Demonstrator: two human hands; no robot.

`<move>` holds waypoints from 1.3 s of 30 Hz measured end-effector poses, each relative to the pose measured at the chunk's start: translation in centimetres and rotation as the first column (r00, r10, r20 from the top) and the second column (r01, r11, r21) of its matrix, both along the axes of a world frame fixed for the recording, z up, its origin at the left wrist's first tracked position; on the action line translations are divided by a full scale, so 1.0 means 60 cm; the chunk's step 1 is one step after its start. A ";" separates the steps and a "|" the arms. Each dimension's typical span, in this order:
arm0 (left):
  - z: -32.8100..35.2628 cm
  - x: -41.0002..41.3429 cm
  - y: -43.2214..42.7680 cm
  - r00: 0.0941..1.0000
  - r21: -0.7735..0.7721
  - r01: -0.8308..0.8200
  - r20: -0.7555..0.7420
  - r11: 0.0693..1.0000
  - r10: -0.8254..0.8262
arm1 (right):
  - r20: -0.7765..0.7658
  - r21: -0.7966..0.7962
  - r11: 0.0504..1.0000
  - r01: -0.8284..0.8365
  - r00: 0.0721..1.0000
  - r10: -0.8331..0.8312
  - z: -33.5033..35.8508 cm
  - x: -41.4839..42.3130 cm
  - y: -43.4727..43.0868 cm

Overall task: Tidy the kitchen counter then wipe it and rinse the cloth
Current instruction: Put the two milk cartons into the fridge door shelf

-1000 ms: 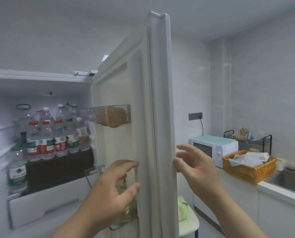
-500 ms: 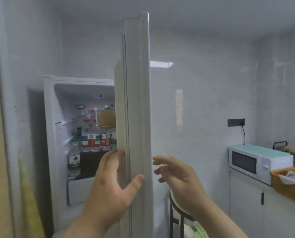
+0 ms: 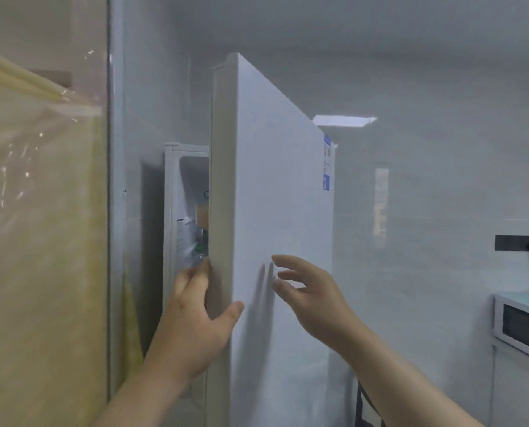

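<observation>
Head view: the white fridge door (image 3: 281,241) stands partly ajar, showing its outer face, with a narrow gap at its left edge opening onto the lit fridge interior (image 3: 189,192). The top of a water bottle (image 3: 199,252) shows in that gap. The left hand (image 3: 192,328) grips the door's free edge, fingers hooked behind it and thumb pressed on the front. The right hand (image 3: 309,291) holds nothing, its fingers spread and loosely bent just beside the door face; whether they touch it is unclear. A blue label (image 3: 327,163) sits on the door's upper right. A plastic-wrapped yellowish panel (image 3: 41,241) fills the left. At far right a microwave (image 3: 522,325) stands below a dark wall socket (image 3: 517,243).
</observation>
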State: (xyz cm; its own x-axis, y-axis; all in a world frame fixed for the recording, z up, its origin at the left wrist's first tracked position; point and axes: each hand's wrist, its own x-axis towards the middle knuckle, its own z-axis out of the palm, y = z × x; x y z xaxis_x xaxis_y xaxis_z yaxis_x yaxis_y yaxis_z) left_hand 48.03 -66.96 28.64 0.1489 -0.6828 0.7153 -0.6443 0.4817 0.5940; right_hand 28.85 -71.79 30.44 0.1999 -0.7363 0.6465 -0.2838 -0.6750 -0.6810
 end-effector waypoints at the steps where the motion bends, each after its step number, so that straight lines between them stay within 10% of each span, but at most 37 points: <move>1: -0.002 0.014 -0.008 1.000 0.009 -0.022 -0.010 1.000 0.023 | -0.007 0.004 1.000 0.000 1.000 0.000 0.005 0.007 -0.009; 15: -0.010 0.185 -0.177 0.959 0.057 -0.257 -0.104 0.965 0.262 | -0.151 0.003 1.000 -0.019 0.988 0.019 0.043 0.117 -0.175; 24: 0.005 0.297 -0.334 0.974 0.197 -0.207 -0.047 0.958 0.220 | -0.340 -0.331 0.922 0.202 0.885 -0.317 0.056 0.171 -0.312; 39: -0.043 0.356 -0.469 0.957 0.132 -0.011 -0.286 0.991 0.049 | -0.267 -0.475 0.844 0.250 0.873 -0.408 0.006 0.251 -0.428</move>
